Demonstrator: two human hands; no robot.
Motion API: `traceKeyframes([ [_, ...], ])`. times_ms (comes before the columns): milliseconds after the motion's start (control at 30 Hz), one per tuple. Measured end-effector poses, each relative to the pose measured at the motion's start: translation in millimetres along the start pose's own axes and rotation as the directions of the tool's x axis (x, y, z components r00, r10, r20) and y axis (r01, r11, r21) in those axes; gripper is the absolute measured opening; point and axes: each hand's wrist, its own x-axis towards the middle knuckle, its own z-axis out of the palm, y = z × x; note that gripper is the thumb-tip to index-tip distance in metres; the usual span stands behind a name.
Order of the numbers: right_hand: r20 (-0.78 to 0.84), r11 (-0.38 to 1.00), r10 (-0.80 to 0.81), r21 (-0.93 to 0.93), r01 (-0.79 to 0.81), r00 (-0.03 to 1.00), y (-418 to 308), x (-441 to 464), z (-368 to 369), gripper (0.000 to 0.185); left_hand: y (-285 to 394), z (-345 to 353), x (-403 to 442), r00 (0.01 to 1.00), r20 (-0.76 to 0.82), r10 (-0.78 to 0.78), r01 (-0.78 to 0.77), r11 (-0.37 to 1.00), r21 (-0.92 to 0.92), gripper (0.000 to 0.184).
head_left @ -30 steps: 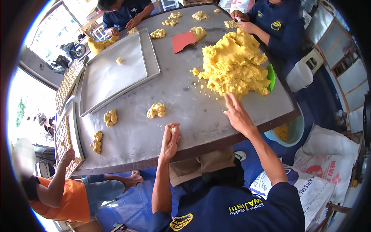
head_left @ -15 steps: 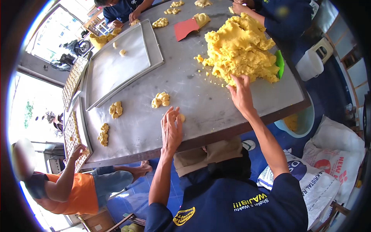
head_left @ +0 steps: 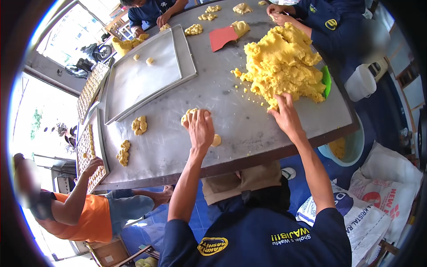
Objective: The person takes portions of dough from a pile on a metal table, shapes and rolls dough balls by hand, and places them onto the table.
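A big crumbly mound of yellow paste [head_left: 284,62] sits on the right side of the metal table. The fingertips of my right hand [head_left: 288,116] dig into its near edge, thumb and fingers curved around some of the paste. My left hand [head_left: 200,130] reaches over a cluster of pale dough balls [head_left: 187,116], its fingers bent down onto them and hiding most of the cluster. Just right of the left wrist lies a single dough piece [head_left: 216,140]. A green scraper [head_left: 327,82] leans against the mound's right side.
Two dough clusters, one of them upright [head_left: 139,125], lie to the left. Behind them is a large tray [head_left: 147,84] holding a few pieces. Filled trays [head_left: 91,149] line the left edge, where a person in orange works. Two more people work across the table [head_left: 231,104].
My left hand has moved forward from beside the single dough piece onto the dough cluster. My right hand stays at the near edge of the yellow mound. The view has shifted slightly.
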Motion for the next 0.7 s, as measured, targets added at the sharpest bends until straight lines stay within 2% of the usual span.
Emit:
traceKeyframes([
  [100,-0.086,0.992,-0.057,-0.118,0.047,0.995,-1.4,-5.4,0.4,0.054,4.8,-28.6,-34.1,0.986,0.159,0.057,-0.064,0.997,0.038,0.028],
  [200,-0.162,0.947,-0.195,-0.287,0.142,0.967,-10.1,-9.8,-5.8,0.046,3.5,-68.8,-58.3,0.849,0.519,0.096,0.073,0.952,-0.296,0.038],
  [233,-0.187,0.923,-0.248,-0.342,0.174,0.950,-12.1,-11.4,-6.9,0.045,-8.0,-69.5,-57.3,0.934,0.356,-0.022,0.145,0.935,-0.323,0.043],
  [267,-0.146,0.954,-0.173,-0.270,0.129,0.974,-5.9,-13.6,1.7,0.044,-23.4,-65.7,-57.1,0.972,0.181,-0.148,0.206,0.908,-0.364,0.048],
  [300,-0.115,0.959,-0.162,-0.255,0.128,0.980,-4.6,-14.4,5.0,0.044,-32.3,-64.5,-55.1,0.961,0.005,-0.278,0.255,0.873,-0.417,0.053],
  [333,-0.083,0.962,-0.153,-0.241,0.129,0.985,-5.6,-14.6,6.6,0.044,-14.3,-78.8,-24.6,0.917,-0.339,-0.209,0.033,0.889,-0.457,0.062],
  [433,-0.049,0.978,-0.125,-0.174,0.115,0.991,-10.6,-6.6,2.8,0.045,-65.5,-69.0,-0.6,0.980,-0.113,-0.166,0.150,0.979,-0.137,0.066],
  [467,-0.057,0.982,-0.134,-0.144,0.125,0.989,-6.1,-4.5,2.8,0.045,-85.0,-55.9,-1.6,0.991,0.077,-0.111,0.116,0.992,-0.052,0.065],
  [500,-0.067,0.985,-0.143,-0.112,0.135,0.987,-4.3,-2.9,4.0,0.046,-92.7,-46.8,-6.2,0.979,0.198,-0.055,0.045,0.997,0.059,0.062],
  [533,-0.026,0.989,-0.096,-0.114,0.093,0.995,-6.0,-6.2,3.0,0.049,-101.0,-41.2,-5.4,0.954,0.298,0.028,-0.039,0.999,0.030,0.058],
  [567,0.013,0.992,-0.045,-0.119,0.046,0.999,-8.7,-12.5,0.7,0.053,-98.7,-35.7,-9.3,0.978,0.205,0.035,-0.034,0.999,-0.009,0.051],
  [600,-0.035,0.983,-0.097,-0.161,0.091,0.995,-13.6,-21.2,-2.2,0.054,-102.9,-33.2,-10.4,0.981,0.159,0.114,-0.114,0.993,-0.005,0.042],
  [633,-0.076,0.970,-0.145,-0.205,0.127,0.986,-17.3,-31.9,-3.7,0.054,-95.1,-40.7,-10.5,0.984,0.160,0.076,-0.076,0.997,-0.008,0.036],
  [700,-0.158,0.933,-0.226,-0.318,0.167,0.961,-25.7,-48.8,1.7,0.052,-77.0,-50.4,-9.5,0.973,0.169,-0.156,0.161,0.987,-0.020,0.029],
])
